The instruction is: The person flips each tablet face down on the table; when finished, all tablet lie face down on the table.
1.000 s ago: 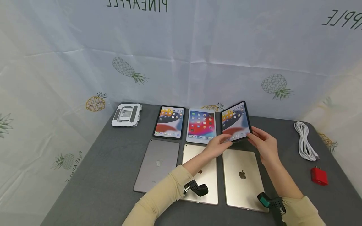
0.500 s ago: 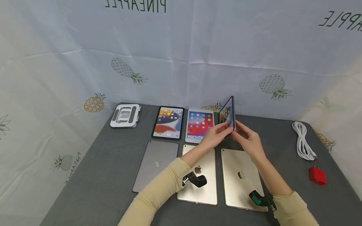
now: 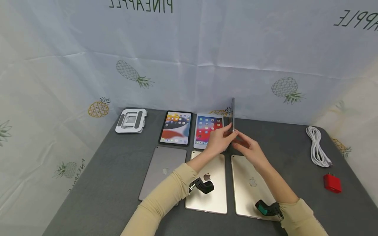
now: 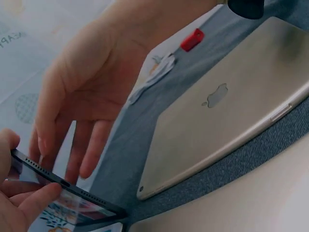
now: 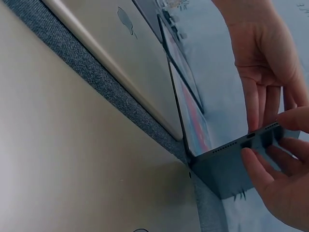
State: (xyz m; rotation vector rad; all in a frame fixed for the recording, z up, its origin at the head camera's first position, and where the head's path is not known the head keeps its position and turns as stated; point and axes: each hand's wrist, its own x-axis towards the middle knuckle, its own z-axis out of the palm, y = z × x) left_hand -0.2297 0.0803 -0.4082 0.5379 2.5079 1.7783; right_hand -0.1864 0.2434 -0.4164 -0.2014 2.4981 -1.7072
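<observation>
A thin tablet [image 3: 233, 114] with a dark frame stands on edge over the back of the table, almost edge-on in the head view. My left hand [image 3: 219, 140] pinches its near edge from the screen side. From the other side, my right hand [image 3: 249, 149] has its fingers at the same edge. Speaker holes and a port run along the tablet edge [image 4: 67, 183] in the left wrist view. The right wrist view shows the plain tablet back [image 5: 227, 169] beside my right fingertips. Below lie a gold tablet [image 3: 206, 193] and another gold tablet [image 3: 251, 186], backs up.
A black-framed tablet [image 3: 176, 127] and a white-framed tablet [image 3: 208, 126] lie screen up along the back. A grey tablet [image 3: 163, 172] lies face down in front. A folded white stand [image 3: 131, 120] sits far left; a white cable [image 3: 317, 147] and red charger [image 3: 332, 183] lie right.
The held tablet has turned from showing its screen to nearly edge-on and shifted left. Both hands moved left with it, the right one more.
</observation>
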